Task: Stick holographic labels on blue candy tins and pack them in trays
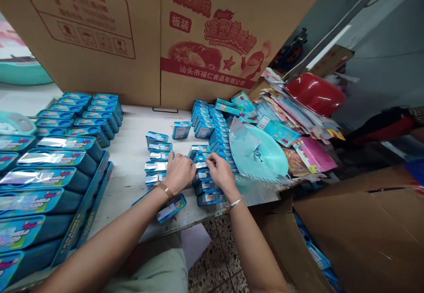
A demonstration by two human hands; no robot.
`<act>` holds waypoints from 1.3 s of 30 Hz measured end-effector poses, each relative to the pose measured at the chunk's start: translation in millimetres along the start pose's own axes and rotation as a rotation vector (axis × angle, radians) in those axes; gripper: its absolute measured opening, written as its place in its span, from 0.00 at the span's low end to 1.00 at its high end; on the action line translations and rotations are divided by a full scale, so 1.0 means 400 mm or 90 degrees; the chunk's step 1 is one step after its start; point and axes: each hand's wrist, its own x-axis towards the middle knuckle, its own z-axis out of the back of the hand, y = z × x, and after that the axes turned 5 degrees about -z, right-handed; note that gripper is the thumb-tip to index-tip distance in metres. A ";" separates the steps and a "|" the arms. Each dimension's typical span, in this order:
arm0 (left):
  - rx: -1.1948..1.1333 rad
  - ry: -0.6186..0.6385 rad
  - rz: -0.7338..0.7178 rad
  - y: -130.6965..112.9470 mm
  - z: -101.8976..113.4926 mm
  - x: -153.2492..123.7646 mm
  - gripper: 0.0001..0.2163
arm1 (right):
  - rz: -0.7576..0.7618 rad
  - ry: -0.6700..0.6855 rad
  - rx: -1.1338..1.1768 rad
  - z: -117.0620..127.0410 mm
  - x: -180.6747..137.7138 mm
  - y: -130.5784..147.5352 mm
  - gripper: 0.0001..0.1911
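My left hand (179, 169) is curled, its thumb raised toward a short column of small blue boxes (159, 156) and its fingertips at the left end of a blue box (201, 157). At that box's right end, my right hand (220, 170) has thumb and fingers pinched together. Whatever lies between either hand's fingers is too small or hidden to make out. More blue boxes (210, 197) line up just below my hands. Near the table's front edge, one blue box (172, 208) lies partly behind my left forearm.
Many blue boxes (49, 176) fill the left side, some in trays. A large carton (132, 72) stands behind the white table (129, 129). To the right are a turquoise basin (274, 156) with clear plastic, stacked printed packaging (298, 107), a red bowl (314, 94) and an open carton (361, 222).
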 end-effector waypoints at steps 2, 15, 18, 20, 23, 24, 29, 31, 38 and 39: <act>-0.003 -0.001 -0.001 0.000 -0.004 0.001 0.19 | -0.013 -0.002 0.000 -0.003 0.005 -0.005 0.05; -0.009 0.011 0.007 0.004 -0.035 0.003 0.20 | 0.038 -0.058 -0.114 -0.034 0.009 -0.024 0.09; 0.016 0.019 -0.001 0.003 -0.043 0.006 0.21 | 0.048 -0.066 -0.101 -0.036 0.009 -0.033 0.08; 0.038 0.030 -0.002 0.001 -0.047 0.008 0.21 | 0.050 -0.065 -0.084 -0.036 0.005 -0.037 0.09; 0.071 0.045 -0.009 -0.002 -0.055 0.011 0.20 | 0.054 -0.069 -0.074 -0.040 -0.001 -0.037 0.11; 0.084 0.046 -0.016 -0.003 -0.057 0.010 0.20 | 0.052 -0.072 -0.078 -0.042 -0.001 -0.035 0.12; 0.125 0.030 -0.061 -0.001 -0.043 -0.003 0.17 | 0.033 -0.097 -0.067 -0.031 0.008 -0.029 0.19; 0.106 0.001 -0.073 -0.005 -0.020 -0.008 0.17 | 0.027 -0.160 0.017 0.002 -0.015 -0.033 0.18; -0.030 -0.001 -0.231 -0.077 -0.014 -0.002 0.29 | -0.084 -0.345 0.389 0.070 -0.347 -0.139 0.09; -0.025 0.038 -0.252 -0.085 -0.032 -0.001 0.33 | -0.127 -0.330 0.419 0.046 -0.396 -0.178 0.09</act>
